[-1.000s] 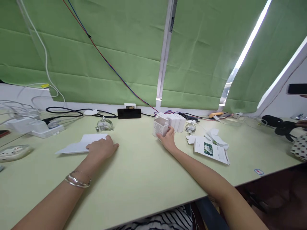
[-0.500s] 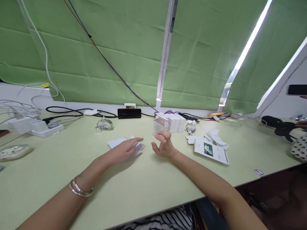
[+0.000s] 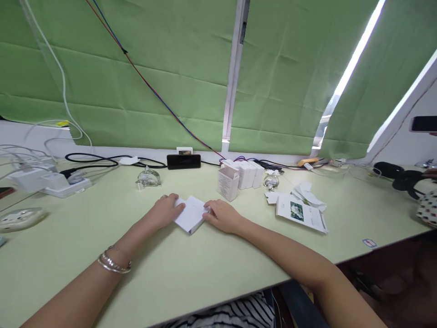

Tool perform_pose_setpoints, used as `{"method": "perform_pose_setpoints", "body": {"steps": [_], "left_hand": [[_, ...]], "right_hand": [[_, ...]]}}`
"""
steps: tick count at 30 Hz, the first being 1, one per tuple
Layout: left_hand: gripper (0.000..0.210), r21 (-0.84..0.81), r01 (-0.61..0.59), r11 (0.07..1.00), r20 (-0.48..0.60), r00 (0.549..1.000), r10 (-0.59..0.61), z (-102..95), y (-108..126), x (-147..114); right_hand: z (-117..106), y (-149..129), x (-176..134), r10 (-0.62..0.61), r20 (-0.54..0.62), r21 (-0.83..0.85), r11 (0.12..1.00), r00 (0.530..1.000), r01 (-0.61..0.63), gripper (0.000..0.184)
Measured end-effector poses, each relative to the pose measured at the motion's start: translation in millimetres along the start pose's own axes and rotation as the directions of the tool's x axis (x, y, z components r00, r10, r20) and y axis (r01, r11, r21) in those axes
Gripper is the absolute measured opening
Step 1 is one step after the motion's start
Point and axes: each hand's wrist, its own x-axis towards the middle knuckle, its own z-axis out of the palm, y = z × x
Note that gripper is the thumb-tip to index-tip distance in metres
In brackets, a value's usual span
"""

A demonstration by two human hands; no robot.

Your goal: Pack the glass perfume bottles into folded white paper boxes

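Note:
A folded sheet of white card (image 3: 190, 214) lies on the table between my hands, creased across its middle. My left hand (image 3: 166, 210) grips its left edge, the thumb on top. At the right edge my right hand (image 3: 221, 215) pinches the card between thumb and fingers. Just beyond stands a small white printed box (image 3: 228, 183), its top open. Several closed white boxes (image 3: 251, 175) stand in a row behind it. One clear glass bottle (image 3: 149, 176) is at the left, and another glass bottle (image 3: 271, 181) stands right of the boxes.
A flattened white carton with a flower picture (image 3: 302, 213) and crumpled paper (image 3: 309, 196) lie at the right. A dark phone (image 3: 183, 161) leans at the back. Cables and a power strip (image 3: 66, 184) occupy the left. Another person's phone (image 3: 423, 124) shows at far right.
My right hand has moved from beside the open box down to the card's right edge. My left hand has drawn back left to the other edge, and the card now shows more fully.

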Motion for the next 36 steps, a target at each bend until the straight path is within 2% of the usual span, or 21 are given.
{"method": "perform_pose_setpoints", "body": {"steps": [4, 7, 9, 12, 14, 16, 19, 21, 26, 30, 32, 33, 35, 36], "left_hand": [[0.061, -0.105, -0.090, 0.990, -0.003, 0.996, 0.090, 0.3, 2, -2], [0.062, -0.143, -0.151, 0.978, 0.087, 0.983, 0.164, -3.8, 6, -9], [0.059, -0.104, -0.170, 0.980, 0.120, 0.976, 0.182, -7.1, 8, -13], [0.057, -0.026, -0.224, 0.974, 0.050, 0.973, 0.225, -9.4, 10, -17], [0.054, -0.023, -0.294, 0.955, 0.030, 0.955, 0.295, -8.3, 9, -16], [0.054, -0.071, -0.339, 0.938, 0.075, 0.936, 0.344, -5.5, 7, -14], [0.062, -0.165, -0.318, 0.933, 0.148, 0.928, 0.343, -1.0, 3, -10], [0.071, -0.217, -0.297, 0.930, 0.145, 0.932, 0.331, 1.1, 1, -7], [0.090, -0.252, -0.267, 0.930, 0.121, 0.945, 0.304, 4.1, -4, -3], [0.106, -0.253, -0.250, 0.935, 0.123, 0.950, 0.288, 4.7, -5, -2], [0.109, -0.261, -0.292, 0.920, 0.041, 0.949, 0.313, 4.0, -5, -1], [0.102, -0.260, -0.329, 0.908, -0.038, 0.943, 0.331, 3.3, -4, -1], [0.067, -0.229, -0.440, 0.868, -0.200, 0.894, 0.400, 1.3, -3, 1], [0.047, -0.208, -0.497, 0.842, -0.248, 0.860, 0.447, 0.1, -2, 2]], "right_hand": [[-1, 18, 4, 0.155, -0.122, 0.106, 0.984, 0.980, -0.143, 0.025], [-3, 29, 7, 0.199, -0.179, 0.171, 0.971, 0.963, -0.169, 0.020], [-2, 33, 8, 0.199, -0.187, 0.205, 0.966, 0.962, -0.160, 0.020], [1, 32, 9, 0.191, -0.185, 0.241, 0.960, 0.964, -0.143, 0.022], [3, 30, 9, 0.191, -0.171, 0.232, 0.961, 0.967, -0.149, 0.031], [3, 27, 9, 0.191, -0.113, 0.205, 0.965, 0.975, -0.165, 0.044], [1, 25, 9, 0.196, -0.007, 0.191, 0.963, 0.981, -0.191, 0.055], [-1, 26, 8, 0.191, 0.006, 0.215, 0.958, 0.982, -0.188, 0.055], [2, 32, 7, 0.101, -0.080, 0.406, 0.912, 0.992, -0.060, 0.056], [8, 31, 9, 0.134, -0.227, 0.493, 0.870, 0.964, -0.005, 0.048], [9, 30, 10, 0.157, -0.319, 0.520, 0.854, 0.935, 0.034, 0.042], [8, 29, 10, 0.159, -0.373, 0.529, 0.846, 0.914, 0.068, 0.040], [6, 28, 8, 0.118, -0.490, 0.496, 0.853, 0.864, 0.165, 0.034], [4, 28, 7, 0.060, -0.536, 0.442, 0.870, 0.842, 0.220, 0.029]]}}
